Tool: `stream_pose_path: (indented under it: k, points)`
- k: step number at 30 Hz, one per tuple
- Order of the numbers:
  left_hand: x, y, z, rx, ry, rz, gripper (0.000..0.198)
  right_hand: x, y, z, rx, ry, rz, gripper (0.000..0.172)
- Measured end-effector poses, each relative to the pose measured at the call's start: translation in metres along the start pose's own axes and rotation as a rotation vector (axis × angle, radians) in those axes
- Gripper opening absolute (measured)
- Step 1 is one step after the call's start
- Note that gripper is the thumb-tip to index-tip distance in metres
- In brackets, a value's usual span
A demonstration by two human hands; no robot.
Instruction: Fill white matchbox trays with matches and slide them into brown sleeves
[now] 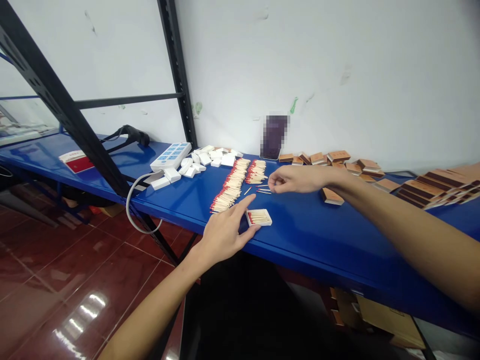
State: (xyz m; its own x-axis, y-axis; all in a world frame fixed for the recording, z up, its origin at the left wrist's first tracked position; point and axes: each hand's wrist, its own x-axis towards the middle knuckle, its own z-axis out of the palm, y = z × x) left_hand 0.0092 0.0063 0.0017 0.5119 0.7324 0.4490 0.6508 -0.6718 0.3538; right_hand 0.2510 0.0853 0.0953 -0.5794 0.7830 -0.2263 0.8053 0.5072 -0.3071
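Observation:
My left hand (225,230) is beside a small white matchbox tray (265,223), with thumb and forefinger spread apart. The thumb lies along the tray's near edge, and the forefinger reaches out above its far side. Inside the tray is a layer of red-tipped matches (258,217). My right hand (287,179) is low over the table with its fingertips pinched together at a few loose matches (263,189), whose red ends point left. Just left of that hand, two rows of matches are laid out, a long one (234,182) and a shorter one (256,171).
White empty trays (204,159) are heaped at the back left near a white box with blue squares (171,156). Brown matchbox sleeves (339,156) lie at the back right, with stacks (438,186) farther right. A phone-like panel (275,137) leans on the wall. A black post (67,95) rises left.

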Motion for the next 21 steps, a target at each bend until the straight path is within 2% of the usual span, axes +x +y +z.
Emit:
stream_pose_path:
  k: [5,8,11,13,15,18,21]
  points:
    - [0.0,0.001,-0.001,-0.009,-0.005,-0.009,0.063,-0.013,-0.036,-0.001,0.054,-0.144,-0.067,0.013]
    - [0.0,0.0,0.0,0.014,-0.005,0.032,0.045,-0.013,-0.044,0.001,0.036,-0.167,-0.081,0.018]
    - [0.001,-0.001,0.0,0.04,-0.009,0.073,0.028,-0.005,-0.031,0.004,-0.025,-0.024,-0.077,0.021]
    - [0.001,0.0,0.0,0.052,-0.007,0.077,0.025,0.005,-0.015,0.011,-0.094,0.127,-0.023,0.022]
    - [0.001,0.0,0.0,0.055,-0.008,0.07,0.026,0.015,0.001,0.019,-0.162,0.184,0.034,0.02]
    - [0.0,0.001,0.0,0.038,-0.01,0.044,0.033,0.022,0.013,0.027,-0.224,0.13,0.044,0.016]
    - [0.0,0.0,0.001,0.0,0.007,0.016,0.051,0.013,0.004,0.02,-0.166,0.012,-0.019,0.016]
